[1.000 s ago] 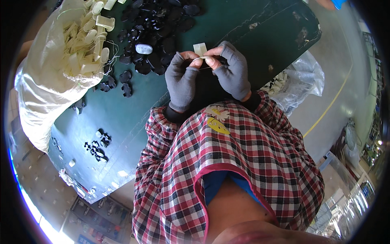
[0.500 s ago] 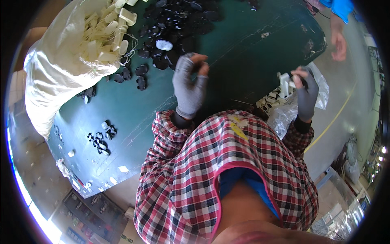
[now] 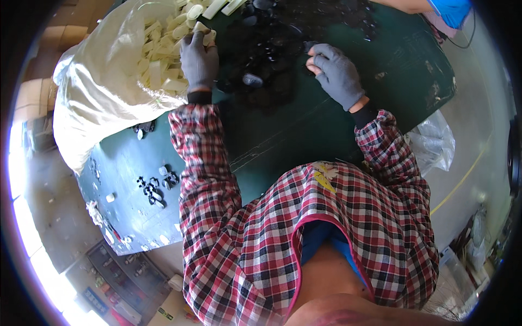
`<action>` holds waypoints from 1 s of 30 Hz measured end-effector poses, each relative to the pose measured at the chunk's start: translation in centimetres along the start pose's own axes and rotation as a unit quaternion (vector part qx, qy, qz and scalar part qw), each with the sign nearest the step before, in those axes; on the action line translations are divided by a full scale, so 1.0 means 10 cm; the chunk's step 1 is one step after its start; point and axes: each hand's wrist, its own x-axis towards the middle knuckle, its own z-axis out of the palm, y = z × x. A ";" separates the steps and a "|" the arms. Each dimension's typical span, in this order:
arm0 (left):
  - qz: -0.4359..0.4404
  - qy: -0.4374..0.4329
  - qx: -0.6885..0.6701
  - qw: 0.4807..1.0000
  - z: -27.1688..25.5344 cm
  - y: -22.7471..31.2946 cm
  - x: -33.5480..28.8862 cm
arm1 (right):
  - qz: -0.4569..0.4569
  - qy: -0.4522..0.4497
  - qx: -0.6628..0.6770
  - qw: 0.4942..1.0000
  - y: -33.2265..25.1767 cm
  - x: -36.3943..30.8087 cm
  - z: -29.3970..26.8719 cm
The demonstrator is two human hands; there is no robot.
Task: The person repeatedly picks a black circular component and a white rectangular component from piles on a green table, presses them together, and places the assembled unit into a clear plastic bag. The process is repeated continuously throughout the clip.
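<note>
Green table (image 3: 283, 146), scratched. White sack (image 3: 98, 117), open, holds many cream plastic pieces (image 3: 156, 70); supply plainly unfinished. Black plastic pieces (image 3: 266, 51), loose heap, plenty left; finished ones cannot be told apart. Left hand (image 3: 199, 62) at sack's mouth, fingers bent against cream pieces, grip unclear. Right hand (image 3: 337, 76) by heap's right edge, fingers curled together, contents cannot be told.

Scuffed green table (image 3: 283, 136): black parts (image 3: 269, 54) heaped; smaller black cluster (image 3: 152, 191); white sack (image 3: 87, 108).
</note>
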 end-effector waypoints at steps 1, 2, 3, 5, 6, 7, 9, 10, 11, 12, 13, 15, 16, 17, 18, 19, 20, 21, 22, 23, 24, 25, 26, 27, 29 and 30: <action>-0.013 -0.083 0.035 0.996 0.10 -0.04 0.09 | -0.010 -0.009 0.018 1.000 0.02 -0.02 -0.01; -0.022 -0.073 0.047 0.996 0.19 -0.04 0.15 | -0.017 -0.019 0.035 0.999 0.04 -0.05 -0.03; -0.058 -0.093 0.066 0.992 0.24 -0.02 0.20 | -0.024 -0.033 0.052 0.998 0.05 -0.08 -0.05; -0.083 -0.068 0.063 0.992 0.16 0.07 0.21 | -0.034 -0.039 0.083 0.995 0.07 -0.12 -0.10; -0.026 -0.002 0.037 0.999 0.05 0.13 0.19 | -0.051 -0.033 0.087 0.994 0.09 -0.13 -0.12; -0.010 0.026 0.014 1.000 -0.09 0.21 0.17 | -0.038 -0.046 0.087 0.994 0.08 -0.16 -0.15; -0.004 0.024 -0.085 0.996 -0.44 0.43 -0.06 | -0.014 -0.068 0.089 0.994 0.08 -0.20 -0.18; -0.027 -0.014 -0.177 0.984 -0.56 0.60 -0.20 | -0.033 -0.049 0.062 0.996 0.08 -0.21 -0.18; -0.016 -0.026 -0.266 0.963 -0.67 0.77 -0.34 | -0.020 -0.051 0.059 0.997 0.07 -0.22 -0.19; -0.030 -0.080 -0.359 0.929 -0.71 0.99 -0.53 | -0.006 -0.053 0.057 0.997 0.07 -0.22 -0.19; -0.050 -0.130 -0.444 0.885 -0.73 1.23 -0.75 | 0.008 -0.054 0.055 0.997 0.05 -0.22 -0.20; -0.029 -0.209 -0.402 0.891 -0.77 1.60 -1.11 | 0.001 0.002 0.096 0.995 0.04 -0.24 -0.25; -0.035 -0.206 -0.411 0.887 -0.72 1.74 -1.22 | 0.000 0.041 0.103 0.994 0.02 -0.27 -0.30; -0.048 -0.209 -0.415 0.884 -0.67 1.85 -1.32 | 0.007 0.076 0.108 0.991 -0.01 -0.31 -0.35; -0.045 -0.182 -0.386 0.903 -0.65 1.92 -1.40 | 0.019 0.120 0.173 0.977 -0.07 -0.38 -0.39; -0.068 -0.149 -0.388 0.907 -0.61 1.94 -1.44 | 0.070 0.099 0.254 0.960 -0.13 -0.46 -0.44; -0.081 -0.118 -0.390 0.910 -0.58 1.95 -1.46 | 0.133 0.070 0.333 0.931 -0.22 -0.58 -0.50; -0.087 -0.089 -0.392 0.912 -0.55 1.95 -1.48 | 0.196 0.041 0.408 0.891 -0.33 -0.71 -0.55; -0.121 -0.084 -0.405 0.903 -0.53 1.94 -1.48 | 0.212 0.064 0.472 0.853 -0.45 -0.81 -0.54; -0.157 -0.105 -0.426 0.885 -0.52 1.93 -1.48 | 0.232 0.058 0.501 0.832 -0.54 -0.89 -0.54; -0.195 -0.120 -0.468 0.854 -0.49 1.92 -1.48 | 0.243 0.060 0.496 0.832 -0.63 -0.95 -0.51; -0.238 -0.130 -0.503 0.821 -0.48 1.92 -1.49 | 0.241 0.070 0.497 0.830 -0.71 -0.99 -0.47; -0.250 -0.145 -0.531 0.796 -0.47 1.94 -1.50 | 0.255 0.082 0.484 0.833 -0.76 -1.01 -0.44; -0.269 -0.155 -0.554 0.773 -0.47 1.97 -1.53 | 0.239 0.106 0.442 0.858 -0.80 -1.00 -0.39; -0.278 -0.172 -0.580 0.747 -0.47 1.99 -1.55 | 0.210 0.138 0.356 0.900 -0.83 -0.95 -0.33; -0.269 -0.180 -0.582 0.746 -0.49 2.00 -1.56 | 0.192 0.153 0.331 0.911 -0.82 -0.93 -0.32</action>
